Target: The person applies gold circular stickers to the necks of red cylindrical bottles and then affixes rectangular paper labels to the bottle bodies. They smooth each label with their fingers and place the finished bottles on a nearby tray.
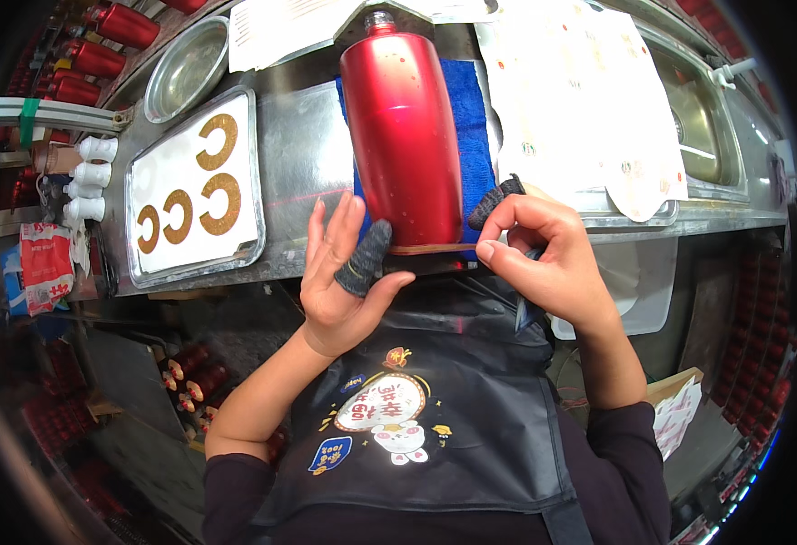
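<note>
A glossy red bottle (405,145) lies on its side on a blue towel (474,113), its neck pointing away and its base toward me. A thin brownish strip (433,248) runs along the base edge. My right hand (544,259) pinches the strip's right end between thumb and index finger; a dark knitted finger sleeve (496,202) covers another finger. My left hand (336,277) is open beside the base's left edge, fingers stretched and thumb apart. Its finger in a grey knitted sleeve (365,259) rests against the bottle near the strip's left end.
Left on the metal bench, a tray (256,195) holds a white sheet with several gold C-shaped pieces (220,204); behind it is a round metal bowl (188,70). Printed white sheets (580,109) lie to the right, before a sink (702,118). More red bottles (126,25) stand far left.
</note>
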Tool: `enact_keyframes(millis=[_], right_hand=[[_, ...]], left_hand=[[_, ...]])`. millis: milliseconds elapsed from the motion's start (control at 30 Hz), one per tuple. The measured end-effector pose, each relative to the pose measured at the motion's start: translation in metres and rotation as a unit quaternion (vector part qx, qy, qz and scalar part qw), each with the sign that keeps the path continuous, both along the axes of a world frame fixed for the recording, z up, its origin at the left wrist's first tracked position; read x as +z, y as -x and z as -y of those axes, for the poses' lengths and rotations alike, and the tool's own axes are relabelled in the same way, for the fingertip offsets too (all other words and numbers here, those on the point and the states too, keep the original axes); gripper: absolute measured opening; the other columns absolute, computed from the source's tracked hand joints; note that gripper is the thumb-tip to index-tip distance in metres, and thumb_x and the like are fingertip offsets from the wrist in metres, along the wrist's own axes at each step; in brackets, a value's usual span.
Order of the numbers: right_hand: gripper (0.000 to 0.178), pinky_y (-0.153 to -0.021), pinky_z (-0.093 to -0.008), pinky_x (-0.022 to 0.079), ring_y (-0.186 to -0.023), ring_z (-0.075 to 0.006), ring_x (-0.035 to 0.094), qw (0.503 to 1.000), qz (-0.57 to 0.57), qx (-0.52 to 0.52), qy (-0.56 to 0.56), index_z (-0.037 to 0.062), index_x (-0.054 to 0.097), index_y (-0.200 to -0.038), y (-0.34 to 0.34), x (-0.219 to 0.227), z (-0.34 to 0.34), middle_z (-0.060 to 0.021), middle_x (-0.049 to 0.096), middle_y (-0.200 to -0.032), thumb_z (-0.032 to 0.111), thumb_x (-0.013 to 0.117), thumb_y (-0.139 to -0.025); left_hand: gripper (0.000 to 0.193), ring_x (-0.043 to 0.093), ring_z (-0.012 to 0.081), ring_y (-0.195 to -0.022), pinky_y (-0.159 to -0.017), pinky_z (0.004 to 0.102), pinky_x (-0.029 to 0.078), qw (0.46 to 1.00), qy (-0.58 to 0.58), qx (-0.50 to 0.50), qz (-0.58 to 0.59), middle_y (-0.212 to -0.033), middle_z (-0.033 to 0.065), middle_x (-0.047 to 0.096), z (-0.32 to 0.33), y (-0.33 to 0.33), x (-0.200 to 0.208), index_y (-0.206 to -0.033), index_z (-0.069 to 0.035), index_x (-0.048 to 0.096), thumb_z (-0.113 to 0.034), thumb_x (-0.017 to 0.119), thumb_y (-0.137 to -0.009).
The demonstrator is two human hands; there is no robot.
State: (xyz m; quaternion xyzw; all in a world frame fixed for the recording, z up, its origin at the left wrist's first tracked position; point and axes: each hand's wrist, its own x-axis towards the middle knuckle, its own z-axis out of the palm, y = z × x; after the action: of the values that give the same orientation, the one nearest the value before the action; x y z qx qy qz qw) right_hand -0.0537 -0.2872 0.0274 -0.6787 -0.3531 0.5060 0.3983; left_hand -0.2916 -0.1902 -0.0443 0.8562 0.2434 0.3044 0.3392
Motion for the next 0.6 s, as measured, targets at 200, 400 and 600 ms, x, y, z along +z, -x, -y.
enact_keyframes(millis=[200,400,600], right_hand=[[0.010,-0.059,-0.0192,0.037,-0.066,-0.0020,0.048,0.999,0.044,0.003,-0.024,0.0014,0.066,-0.082,-0.006,-0.003,0.006,0.0016,0.054,-0.083,0.007,0.074,-0.082],[0.009,-0.060,-0.0190,0.038,-0.068,-0.0019,0.049,0.999,0.032,-0.006,-0.019,0.0006,0.066,-0.082,-0.009,-0.012,0.005,0.0016,0.055,-0.082,0.007,0.073,-0.084],[0.008,-0.060,-0.0186,0.038,-0.070,-0.0012,0.049,1.000,0.015,-0.004,-0.009,0.0010,0.066,-0.083,-0.008,-0.015,0.004,0.0020,0.055,-0.084,0.006,0.072,-0.085]], left_hand=[[0.047,0.054,0.0458,-0.133,-0.113,0.0680,0.027,0.997,-0.071,-0.014,-0.030,-0.147,0.0236,0.053,0.001,0.009,-0.011,-0.116,-0.001,0.072,-0.014,0.088,-0.074],[0.043,0.055,0.0451,-0.131,-0.112,0.0670,0.027,0.991,-0.118,-0.030,-0.050,-0.146,0.0234,0.054,-0.005,0.000,0.003,-0.112,-0.009,0.076,-0.009,0.087,-0.070],[0.035,0.058,0.0441,-0.128,-0.113,0.0674,0.025,0.974,-0.212,-0.042,-0.070,-0.145,0.0195,0.057,-0.008,-0.013,0.015,-0.108,-0.020,0.079,-0.017,0.082,-0.073]])
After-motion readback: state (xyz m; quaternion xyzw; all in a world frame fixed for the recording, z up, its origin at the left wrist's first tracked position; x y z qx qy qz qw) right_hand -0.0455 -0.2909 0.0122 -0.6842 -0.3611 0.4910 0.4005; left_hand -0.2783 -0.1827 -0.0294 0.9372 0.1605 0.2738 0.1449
